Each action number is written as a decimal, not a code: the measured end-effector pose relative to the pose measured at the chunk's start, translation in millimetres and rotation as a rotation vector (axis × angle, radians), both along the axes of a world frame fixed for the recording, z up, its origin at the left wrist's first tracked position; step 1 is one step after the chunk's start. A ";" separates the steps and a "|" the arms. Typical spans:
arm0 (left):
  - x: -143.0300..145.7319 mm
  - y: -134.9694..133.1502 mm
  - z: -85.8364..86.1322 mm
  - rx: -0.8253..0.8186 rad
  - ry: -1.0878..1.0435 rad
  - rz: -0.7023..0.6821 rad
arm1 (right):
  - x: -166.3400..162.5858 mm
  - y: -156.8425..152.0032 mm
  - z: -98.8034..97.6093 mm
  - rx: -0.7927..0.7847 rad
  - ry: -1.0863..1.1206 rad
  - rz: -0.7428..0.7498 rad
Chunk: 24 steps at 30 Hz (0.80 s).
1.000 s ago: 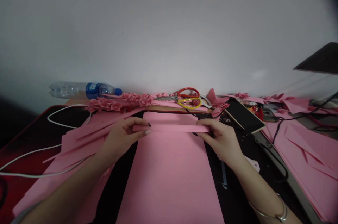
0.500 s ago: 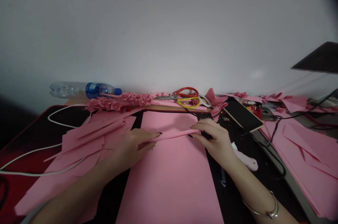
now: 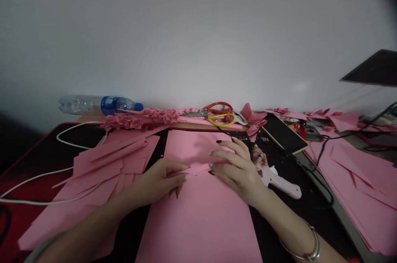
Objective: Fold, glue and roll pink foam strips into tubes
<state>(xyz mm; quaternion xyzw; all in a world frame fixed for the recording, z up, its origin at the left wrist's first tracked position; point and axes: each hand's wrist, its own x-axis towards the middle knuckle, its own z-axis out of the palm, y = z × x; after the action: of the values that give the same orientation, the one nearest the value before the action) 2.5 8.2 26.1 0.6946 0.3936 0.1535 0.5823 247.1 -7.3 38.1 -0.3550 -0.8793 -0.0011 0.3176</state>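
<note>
A narrow strip of rolled or folded pink paper (image 3: 200,168) is held just above a large pink sheet (image 3: 201,217) on the dark mat. My left hand (image 3: 167,178) pinches its left end between thumb and fingers. At the other end, my right hand (image 3: 235,168) grips the strip with thumb and index finger, its remaining fingers raised and fanned out. A pink-handled tool (image 3: 283,186) with a patterned head lies beside my right wrist, partly hidden behind the hand.
Loose pink paper pieces (image 3: 102,163) overlap at left beside a white cable (image 3: 37,204). Paper roses (image 3: 133,122), a plastic bottle (image 3: 83,105) and scissors (image 3: 221,114) lie along the wall. Rightward are a phone (image 3: 285,135), black cables (image 3: 325,192) and more pink sheets (image 3: 369,197).
Both hands have drawn the paper strip nearer to me. My right hand has shifted left toward my left hand, its upper fingers lifting, and more of the pink-handled tool shows.
</note>
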 end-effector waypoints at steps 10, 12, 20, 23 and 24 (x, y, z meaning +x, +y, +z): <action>-3.5 -0.2 7.3 0.164 0.081 0.041 | 21.3 9.4 1.7 0.093 0.283 -0.494; -4.9 0.2 7.7 0.264 0.107 0.067 | 30.9 15.0 1.4 0.049 0.244 -0.666; -12.8 -0.6 1.9 0.468 0.105 0.176 | 24.1 21.4 4.6 -0.380 0.292 -0.499; -11.2 -3.5 1.8 0.435 0.032 0.074 | 7.3 10.0 4.3 -0.717 0.398 -0.223; -9.7 -4.8 2.7 0.416 0.014 0.014 | 2.4 5.7 3.8 -0.795 0.427 -0.109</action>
<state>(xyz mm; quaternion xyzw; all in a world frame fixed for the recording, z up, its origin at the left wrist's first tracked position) -7.2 3.4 28.8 0.7980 0.3624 0.2307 0.4226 249.4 -1.6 42.0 -0.4872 -0.7064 0.3930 0.3304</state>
